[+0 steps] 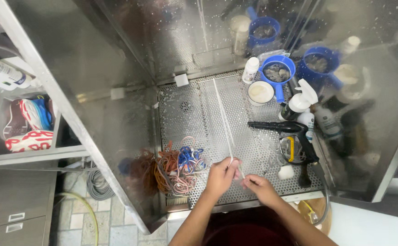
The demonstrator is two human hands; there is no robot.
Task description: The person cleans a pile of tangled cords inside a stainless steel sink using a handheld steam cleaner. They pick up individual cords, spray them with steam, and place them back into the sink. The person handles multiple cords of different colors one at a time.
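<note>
Both forearms come up from the bottom of the head view and meet over the front edge of the perforated steel desk (pixel 253 150). Left hand (pixel 222 175) is closed in a pinch on the near end of a long, thin white strand (pixel 224 120); right hand (pixel 260 187) has its fingers curled in just beside it, fingertips at the same end, though whether they actually grip the strand is hard to tell. From the hands the strand runs straight away across the middle of the desk toward the back edge, lying taut and slightly slanted.

At the front left corner sits a tangled heap of cords (pixel 178 166), orange, pink, white and blue, loose and unsorted. Along the right edge lies a black spray gun (pixel 294 132) with a coiled line, a white trigger spray bottle (pixel 299 102) behind it, and a small white block (pixel 285 171) near the front. At the back right stand a blue scoop (pixel 277 73) holding pale pieces, a white round tub (pixel 260 92) and a small white bottle (pixel 251 69).

Judging by this, one strand is drawn out and in hand while the heap is untouched, so most of the work looks ahead.
</note>
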